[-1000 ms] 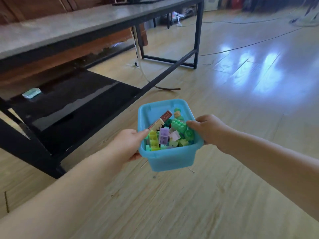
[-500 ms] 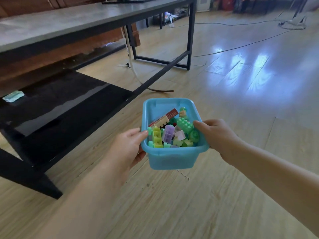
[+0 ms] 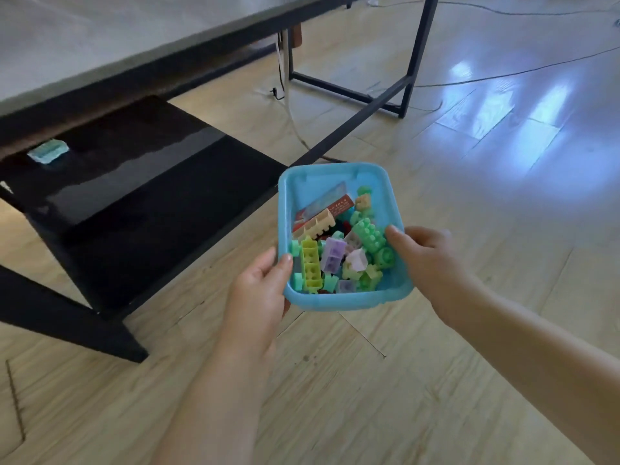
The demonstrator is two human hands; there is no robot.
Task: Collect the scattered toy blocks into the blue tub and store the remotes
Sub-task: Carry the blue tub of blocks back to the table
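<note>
The blue tub (image 3: 335, 174) is held in the air above the wooden floor, tilted slightly toward me. It holds several pastel toy blocks (image 3: 332, 256) in green, yellow and purple, plus a red printed card. My left hand (image 3: 260, 290) grips the tub's left rim, thumb over the edge. My right hand (image 3: 424, 253) grips the right rim, thumb inside against the green blocks. No remotes are in view.
A low black-framed table (image 3: 100, 38) with a grey top stands at the left, with a glossy black lower shelf (image 3: 141, 196). A light-blue block (image 3: 48, 151) lies at the shelf's far left. Cables (image 3: 503, 73) run across the floor behind the table's legs.
The view has tilted down and shifted; the tub stays between both hands, now a little nearer the shelf's corner. Both grips are unchanged.
</note>
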